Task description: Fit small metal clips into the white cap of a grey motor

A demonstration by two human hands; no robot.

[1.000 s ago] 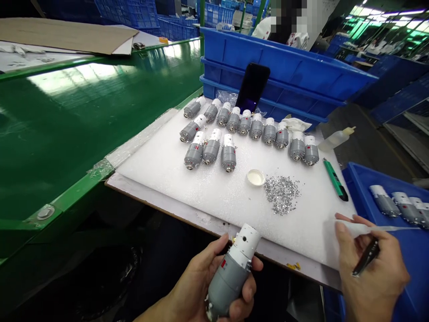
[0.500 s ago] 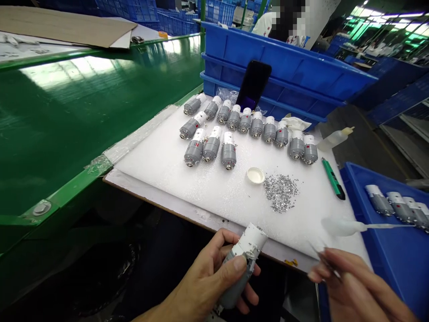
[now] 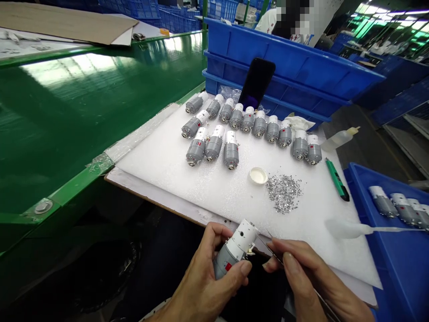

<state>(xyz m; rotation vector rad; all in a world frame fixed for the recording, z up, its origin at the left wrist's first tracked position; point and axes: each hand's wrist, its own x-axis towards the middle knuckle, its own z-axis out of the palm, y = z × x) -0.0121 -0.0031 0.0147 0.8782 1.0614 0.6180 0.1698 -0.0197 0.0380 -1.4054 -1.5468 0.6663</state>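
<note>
Cradling the model [image 3: 237, 245], the curled left grip [image 3: 209, 277] likely steadies it near tweezers [image 3: 275, 255] pinched by the right grip [image 3: 306, 270].

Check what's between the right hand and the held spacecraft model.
Head view: tweezer prongs extend from the right hand toward that spacecraft model; contact is unclear.

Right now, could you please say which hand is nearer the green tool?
Right. The right hand is below and left of the green tool in view; the left hand, holding a gray-and-white model, is farther left.
</note>
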